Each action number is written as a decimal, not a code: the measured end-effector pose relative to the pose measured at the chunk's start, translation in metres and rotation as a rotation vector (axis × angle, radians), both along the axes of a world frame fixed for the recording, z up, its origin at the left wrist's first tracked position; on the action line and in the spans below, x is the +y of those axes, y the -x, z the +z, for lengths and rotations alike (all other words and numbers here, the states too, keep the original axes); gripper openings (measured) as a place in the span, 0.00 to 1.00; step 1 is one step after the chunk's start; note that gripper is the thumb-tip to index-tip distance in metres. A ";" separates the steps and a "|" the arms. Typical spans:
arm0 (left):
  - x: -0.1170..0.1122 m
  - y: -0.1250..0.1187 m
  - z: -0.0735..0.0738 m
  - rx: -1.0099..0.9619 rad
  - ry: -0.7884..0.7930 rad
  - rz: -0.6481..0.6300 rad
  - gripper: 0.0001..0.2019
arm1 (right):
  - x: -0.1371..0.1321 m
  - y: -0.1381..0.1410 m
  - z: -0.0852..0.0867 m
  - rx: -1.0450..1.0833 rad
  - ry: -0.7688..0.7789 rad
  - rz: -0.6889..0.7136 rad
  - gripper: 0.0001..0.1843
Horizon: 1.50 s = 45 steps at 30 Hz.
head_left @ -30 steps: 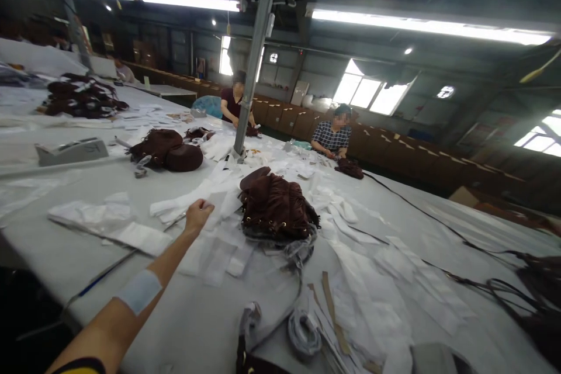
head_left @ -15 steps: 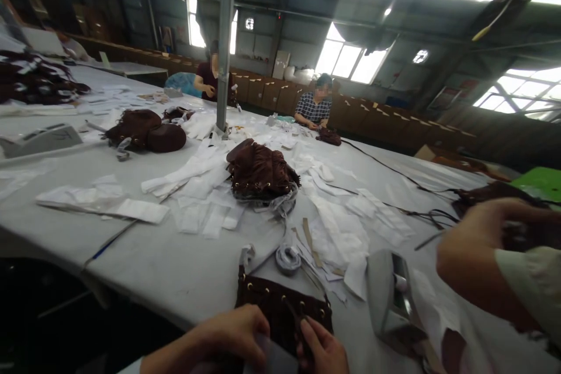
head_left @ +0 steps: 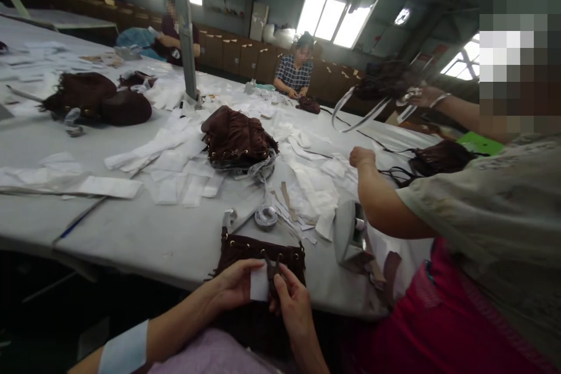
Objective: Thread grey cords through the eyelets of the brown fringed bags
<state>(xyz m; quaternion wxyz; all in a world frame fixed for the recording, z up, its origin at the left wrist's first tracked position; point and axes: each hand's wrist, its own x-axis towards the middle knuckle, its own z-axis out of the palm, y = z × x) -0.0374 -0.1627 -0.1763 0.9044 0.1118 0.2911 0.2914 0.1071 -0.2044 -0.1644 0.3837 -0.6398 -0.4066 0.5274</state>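
Observation:
A dark brown bag (head_left: 239, 250) with brass eyelets and fringe lies at the table's front edge, its lower part hanging toward me. My left hand (head_left: 234, 283) pinches a small white paper strip (head_left: 259, 283) in front of it. Closed beside it, my right hand (head_left: 293, 299) grips a dark brown strap (head_left: 272, 269) that rises toward the eyelets. The strap's lower end is hidden by my fingers. Just behind the bag sits a coiled greyish strap (head_left: 265, 218) in clear wrap.
A grey tape dispenser (head_left: 348, 234) stands to the right. Another fringed bag (head_left: 239, 139) lies mid-table among paper scraps (head_left: 313, 187). At right, a co-worker's arm (head_left: 390, 210) reaches over the table while their other hand lifts a brown bag (head_left: 381, 80). More people work across the table.
The view has shifted and tilted down, showing more of my arms. My hands still hold the paper and strap. The co-worker at right has raised a bag and now stands further into view.

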 end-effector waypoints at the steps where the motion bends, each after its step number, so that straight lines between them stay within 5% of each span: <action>1: -0.004 -0.001 -0.001 0.020 0.036 0.050 0.12 | -0.001 0.001 -0.001 -0.045 -0.009 0.019 0.37; 5: -0.009 -0.006 -0.005 0.168 -0.002 0.140 0.13 | -0.005 0.000 0.000 -0.228 -0.079 0.116 0.33; 10: -0.004 -0.008 -0.001 0.177 -0.002 0.142 0.15 | -0.007 -0.016 0.001 -0.440 -0.148 -0.107 0.27; 13: -0.004 -0.005 0.001 0.181 -0.042 0.128 0.15 | -0.012 -0.019 -0.002 -0.390 -0.076 -0.063 0.27; 17: -0.007 -0.005 -0.003 0.318 -0.180 0.151 0.15 | -0.015 -0.011 -0.005 -0.274 -0.124 -0.034 0.25; 22: -0.005 -0.014 -0.006 0.577 -0.381 0.199 0.11 | -0.006 -0.003 -0.004 -0.501 -0.298 -0.065 0.17; 29: 0.003 -0.028 -0.010 0.470 -0.247 0.296 0.17 | 0.012 -0.008 -0.013 -0.669 -0.351 -0.058 0.19; 40: 0.007 -0.030 -0.029 0.694 -0.372 0.400 0.14 | 0.009 0.005 -0.023 -0.953 -0.582 0.116 0.21; 45: 0.001 -0.030 -0.025 0.731 -0.425 0.429 0.17 | 0.001 0.015 -0.030 -0.942 -0.647 0.215 0.18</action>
